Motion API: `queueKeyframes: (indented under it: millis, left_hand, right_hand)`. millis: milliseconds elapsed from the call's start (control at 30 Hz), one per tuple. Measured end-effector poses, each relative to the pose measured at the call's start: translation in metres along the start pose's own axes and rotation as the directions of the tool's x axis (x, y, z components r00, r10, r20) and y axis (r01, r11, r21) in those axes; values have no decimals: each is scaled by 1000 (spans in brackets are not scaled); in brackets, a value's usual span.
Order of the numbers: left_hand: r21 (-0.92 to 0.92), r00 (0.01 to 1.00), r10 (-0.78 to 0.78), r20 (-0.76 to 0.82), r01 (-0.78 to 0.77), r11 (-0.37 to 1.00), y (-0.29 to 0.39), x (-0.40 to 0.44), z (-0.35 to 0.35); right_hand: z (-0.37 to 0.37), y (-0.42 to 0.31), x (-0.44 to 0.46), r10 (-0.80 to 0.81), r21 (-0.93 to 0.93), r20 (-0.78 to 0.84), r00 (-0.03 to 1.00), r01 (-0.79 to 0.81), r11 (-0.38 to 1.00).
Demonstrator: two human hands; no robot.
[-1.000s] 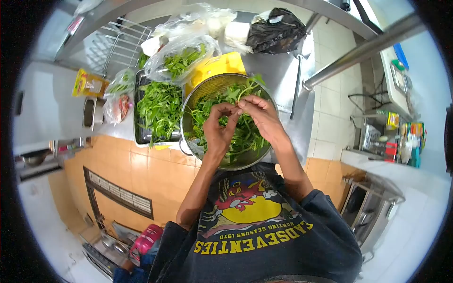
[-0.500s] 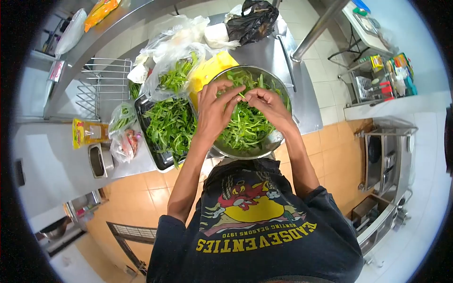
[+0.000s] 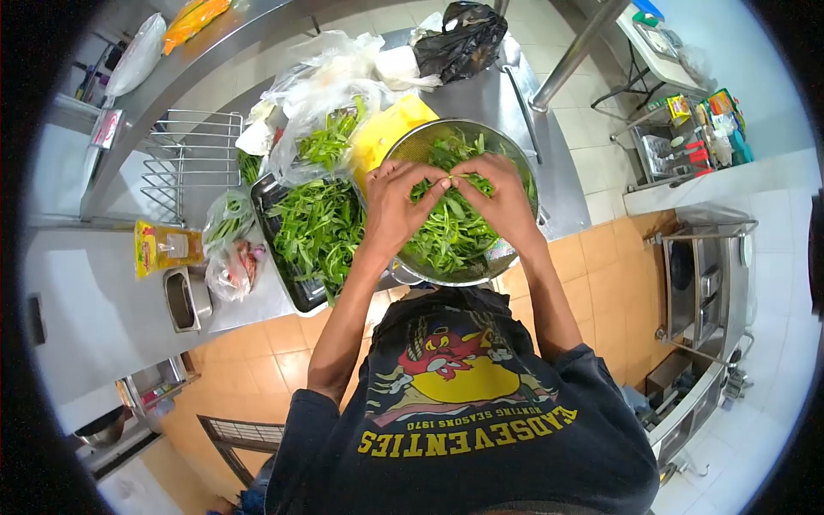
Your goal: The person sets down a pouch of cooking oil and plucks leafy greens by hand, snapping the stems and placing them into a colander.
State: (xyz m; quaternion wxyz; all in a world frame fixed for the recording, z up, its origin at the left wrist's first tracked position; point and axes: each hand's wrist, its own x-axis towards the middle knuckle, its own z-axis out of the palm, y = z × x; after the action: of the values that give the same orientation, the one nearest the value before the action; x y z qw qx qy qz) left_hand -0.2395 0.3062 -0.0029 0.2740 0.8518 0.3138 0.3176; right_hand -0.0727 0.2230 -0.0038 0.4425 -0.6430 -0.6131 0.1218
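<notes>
Over a round metal mesh colander (image 3: 508, 251), my left hand (image 3: 396, 202) and my right hand (image 3: 498, 199) meet, thumbs and forefingers pinched together. Between the fingertips shows a bit of thin green stem (image 3: 451, 176), mostly covered by the fingers. Leafy greens (image 3: 446, 236) with long narrow leaves fill much of the colander beneath both hands. To the left, more leafy greens (image 3: 318, 227) lie heaped in a dark tray (image 3: 283, 276) with a pale rim. A yellow board or container (image 3: 390, 129) sits behind the colander, partly hidden.
Clear plastic bags (image 3: 318, 77), one with greens, and a black plastic bag (image 3: 463, 43) lie at the back. A wire rack (image 3: 193, 154), yellow packet (image 3: 167, 247), bagged food (image 3: 233, 270) and metal pan (image 3: 184, 296) stand left. A metal post (image 3: 575, 56) rises at right.
Both hands have come slightly lower and closer together, their fingertips now meeting. The stem piece seen between them is shorter. The view has shifted slightly.
</notes>
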Motion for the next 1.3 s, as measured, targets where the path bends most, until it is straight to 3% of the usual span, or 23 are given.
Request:
queueKeyframes:
  millis: [200, 300, 400, 467, 567, 633, 667, 767, 800, 900, 933, 1033, 1133, 1233, 1300]
  left_hand:
    - [-123, 997, -69, 17, 70, 990, -7, 1, 6]
    - [-393, 985, -175, -10, 157, 906, -10, 0, 15]
    - [-639, 889, -404, 216, 442, 630, -13, -2, 22]
    - [-740, 855, -472, 215, 458, 493, -16, -3, 25]
    - [-829, 788, -554, 268, 482, 283, -17, -2, 14]
    - [-879, 740, -599, 306, 461, 121, -19, -3, 2]
    - [-836, 728, -614, 303, 513, 195, -28, -5, -8]
    - [-904, 778, -579, 243, 398, 156, -50, -16, -30]
    - [-909, 742, -629, 231, 395, 132, -54, -18, -42]
    - [-871, 779, -619, 102, 370, 322, -95, -44, -71]
    - [-784, 758, -652, 34, 425, 452, -97, -50, -84]
    - [-574, 831, -550, -79, 413, 707, -125, -76, -109]
    - [-284, 782, -623, 35, 605, 744, -135, -87, -121]
    - [21, 875, -483, 40, 483, 876, -123, -87, -126]
    - [-7, 911, -412, -14, 412, 911, -130, -79, -120]
  right_hand:
    - [1, 0, 7, -21, 39, 17, 1000, 21, 999]
    - [7, 4, 8, 26, 185, -18, 1000, -22, 982]
    - [12, 10, 6, 191, 465, -26, 981, -157, 871]
    - [13, 12, 5, 368, 649, 32, 929, -299, 699]
    - [0, 12, 10, 435, 722, 72, 898, -348, 598]
    - [0, 22, 5, 433, 683, 77, 898, -364, 633]
    - [0, 24, 5, 423, 680, 72, 903, -355, 641]
    - [1, 26, 4, 459, 668, 64, 886, -380, 640]
    - [3, 25, 3, 477, 673, 62, 877, -389, 629]
    - [14, 21, 3, 498, 685, 71, 864, -405, 605]
    - [16, 20, 3, 496, 691, 74, 865, -403, 600]
    - [21, 17, 2, 486, 704, 54, 872, -379, 601]
    - [27, 12, 3, 492, 677, 45, 869, -389, 624]
    - [31, 3, 3, 497, 679, 37, 867, -387, 624]
    - [24, -8, 5, 482, 577, -1, 876, -393, 716]
